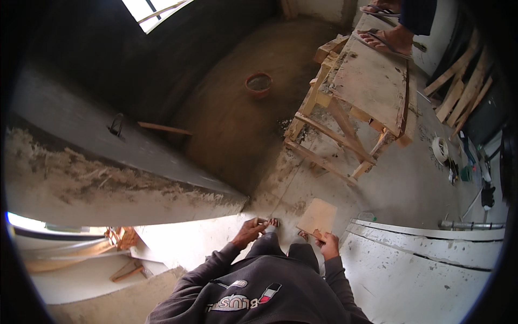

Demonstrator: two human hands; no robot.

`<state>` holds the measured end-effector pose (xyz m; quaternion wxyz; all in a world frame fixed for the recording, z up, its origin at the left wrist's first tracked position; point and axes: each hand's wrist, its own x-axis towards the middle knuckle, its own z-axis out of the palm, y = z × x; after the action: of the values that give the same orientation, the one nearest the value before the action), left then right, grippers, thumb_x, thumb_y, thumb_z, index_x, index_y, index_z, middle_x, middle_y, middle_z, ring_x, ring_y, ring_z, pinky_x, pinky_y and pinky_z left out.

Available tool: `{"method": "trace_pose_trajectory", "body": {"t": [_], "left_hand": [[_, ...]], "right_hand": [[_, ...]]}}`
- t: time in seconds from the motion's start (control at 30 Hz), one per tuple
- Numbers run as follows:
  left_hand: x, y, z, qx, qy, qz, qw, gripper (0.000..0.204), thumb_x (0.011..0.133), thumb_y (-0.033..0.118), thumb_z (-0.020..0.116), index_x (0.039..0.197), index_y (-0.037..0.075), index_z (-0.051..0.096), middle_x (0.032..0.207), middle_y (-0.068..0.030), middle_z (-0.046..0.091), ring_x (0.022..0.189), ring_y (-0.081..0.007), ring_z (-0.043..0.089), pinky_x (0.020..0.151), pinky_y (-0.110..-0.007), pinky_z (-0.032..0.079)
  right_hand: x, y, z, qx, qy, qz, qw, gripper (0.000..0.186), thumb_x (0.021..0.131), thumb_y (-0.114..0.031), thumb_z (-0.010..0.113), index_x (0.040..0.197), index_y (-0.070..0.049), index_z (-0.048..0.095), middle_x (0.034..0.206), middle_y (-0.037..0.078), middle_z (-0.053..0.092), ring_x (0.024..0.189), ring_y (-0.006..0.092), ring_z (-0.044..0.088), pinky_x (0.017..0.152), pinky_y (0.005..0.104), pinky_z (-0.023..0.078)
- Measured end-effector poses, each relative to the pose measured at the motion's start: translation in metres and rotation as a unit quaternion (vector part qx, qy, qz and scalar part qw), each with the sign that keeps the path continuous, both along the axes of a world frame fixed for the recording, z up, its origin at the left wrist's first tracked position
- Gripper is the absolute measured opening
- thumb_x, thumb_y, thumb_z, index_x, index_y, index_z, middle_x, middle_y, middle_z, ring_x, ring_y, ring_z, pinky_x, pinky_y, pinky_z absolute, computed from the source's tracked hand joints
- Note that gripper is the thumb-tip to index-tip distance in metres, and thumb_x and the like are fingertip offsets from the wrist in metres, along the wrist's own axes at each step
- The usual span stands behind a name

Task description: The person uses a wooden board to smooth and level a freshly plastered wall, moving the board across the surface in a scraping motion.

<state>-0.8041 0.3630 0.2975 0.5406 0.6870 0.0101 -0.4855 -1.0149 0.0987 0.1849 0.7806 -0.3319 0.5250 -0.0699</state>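
My right hand (328, 247) is closed around the near edge of a small square wooden board (318, 215), pale and flat, which it holds out in front of my right leg. Left of it, my left hand (249, 233) is in front of my body with its fingers curled and pressed together. Whether anything small is between them I cannot make out. That hand is close to the end of a partly plastered wall (178, 202).
A rough wooden trestle platform (372, 81) stands ahead on the right; a person's sandalled feet (384, 43) are on it. Beyond is a red bucket (259, 83) on the floor. Loose planks (467, 92) lean at far right. A white panel (421, 254) lies near my right side.
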Motion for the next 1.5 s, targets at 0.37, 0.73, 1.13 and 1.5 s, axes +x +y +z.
{"method": "trace_pose_trajectory", "body": {"t": [0.37, 0.73, 1.13, 1.5], "left_hand": [[-0.072, 0.055, 0.033, 0.005, -0.062, 0.236, 0.970, 0.036, 0.098, 0.035, 0.053, 0.109, 0.001, 0.056, 0.081, -0.0027, 0.058, 0.055, -0.0069, 0.048, 0.045, -0.021, 0.038], [-0.079, 0.100, 0.049, -0.034, -0.173, 0.545, 0.819, 0.021, 0.094, 0.021, 0.056, 0.086, 0.002, 0.063, 0.057, 0.0062, 0.044, 0.046, -0.0034, 0.036, 0.041, -0.022, 0.027], [0.007, 0.204, 0.275, 0.129, -0.702, 0.494, 0.497, 0.015, 0.096, 0.008, 0.055, 0.105, 0.001, 0.064, 0.070, -0.0009, 0.056, 0.059, -0.0060, 0.052, 0.055, -0.022, 0.044], [0.060, 0.193, 0.333, -0.006, -0.787, 0.468, 0.402, 0.044, 0.085, 0.029, 0.074, 0.115, 0.001, 0.058, 0.059, 0.0023, 0.046, 0.052, -0.0066, 0.041, 0.049, -0.023, 0.034]], "right_hand": [[-0.050, -0.127, -0.040, -0.188, 0.127, 0.229, 0.947, 0.036, 0.077, -0.011, 0.056, 0.110, 0.003, 0.055, 0.089, 0.015, 0.065, 0.075, 0.0328, 0.066, 0.053, 0.0379, 0.055], [-0.064, -0.145, -0.042, -0.601, 0.335, 0.495, 0.530, 0.025, 0.073, -0.003, 0.061, 0.097, 0.002, 0.065, 0.086, 0.022, 0.067, 0.082, 0.0402, 0.065, 0.071, 0.0470, 0.053], [0.013, -0.071, 0.030, -0.668, 0.252, 0.515, 0.475, 0.020, 0.076, 0.002, 0.058, 0.093, -0.005, 0.065, 0.081, 0.019, 0.069, 0.075, 0.0364, 0.068, 0.065, 0.0439, 0.053], [0.068, -0.043, 0.064, -0.675, 0.150, 0.511, 0.510, 0.027, 0.073, 0.004, 0.059, 0.098, -0.006, 0.065, 0.084, 0.018, 0.070, 0.077, 0.0357, 0.069, 0.067, 0.0435, 0.053]]}}
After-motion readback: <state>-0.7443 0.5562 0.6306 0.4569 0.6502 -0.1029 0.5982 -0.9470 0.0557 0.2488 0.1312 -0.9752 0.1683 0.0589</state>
